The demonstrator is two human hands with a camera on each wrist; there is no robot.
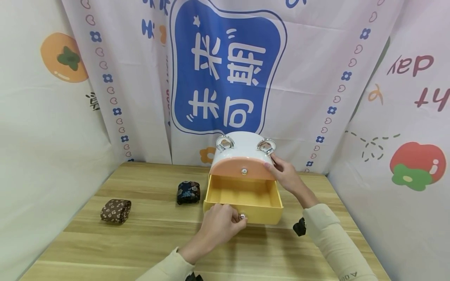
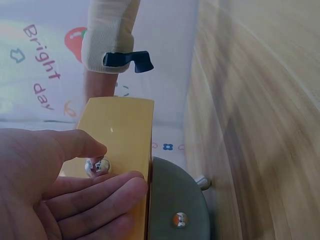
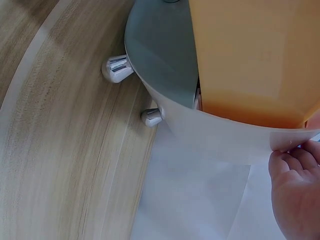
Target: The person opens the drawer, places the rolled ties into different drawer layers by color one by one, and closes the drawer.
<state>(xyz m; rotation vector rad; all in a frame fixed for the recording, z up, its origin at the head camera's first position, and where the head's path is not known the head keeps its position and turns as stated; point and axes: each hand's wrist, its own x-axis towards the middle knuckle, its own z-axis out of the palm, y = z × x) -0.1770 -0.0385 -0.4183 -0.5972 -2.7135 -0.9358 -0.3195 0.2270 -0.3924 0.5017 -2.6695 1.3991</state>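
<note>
A small white cabinet (image 1: 242,142) with two round silver ears stands at the back of the table. Its yellow drawer (image 1: 261,214) is pulled out, and the inside floor shows. My left hand (image 1: 219,224) pinches the silver knob (image 2: 96,167) on that drawer's front between thumb and finger. My right hand (image 1: 286,177) grips the cabinet's right side, its thumb at the edge of the closed pink drawer (image 1: 228,167). In the right wrist view, bent fingertips (image 3: 295,156) press the white side wall. The grey-green bottom drawer (image 2: 175,200) is closed.
Left of the cabinet lies a dark rolled floral cloth (image 1: 188,192). Farther left is a brown rolled patterned cloth (image 1: 116,211). Both rest on the wooden table (image 1: 151,242). Printed curtains (image 1: 302,78) hang behind and at both sides.
</note>
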